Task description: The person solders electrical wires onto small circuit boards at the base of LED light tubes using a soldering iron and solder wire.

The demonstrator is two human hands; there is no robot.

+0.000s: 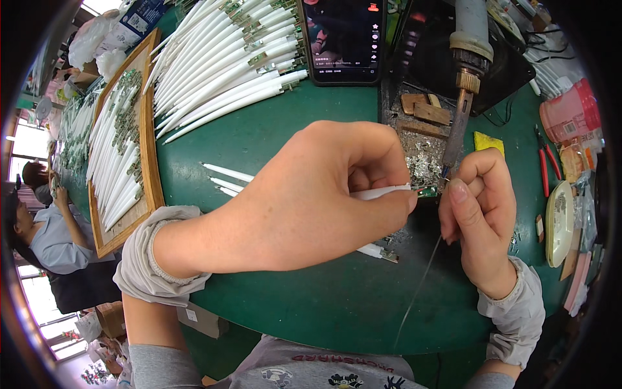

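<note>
My left hand [311,194] is closed around a white tapered stick [382,192]. At the stick's end, a small green circuit board [427,192] sticks out past my fingers, just below the tip of an upright soldering iron [459,123]. My right hand [483,220] pinches a thin solder wire [422,282] between thumb and forefinger, close to the iron's tip. The wire trails down toward the table's near edge. More white sticks [227,172] lie partly hidden under my left hand, and one board end [382,253] shows below it.
Many white sticks [220,71] fan across the green table [311,311]. A wood-framed tray [150,142] holds others at left. A phone [343,39], wood blocks [431,113], yellow sponge [489,142], red-handled pliers [543,170] and oval dish [559,223] stand around. Another person [58,240] works at far left.
</note>
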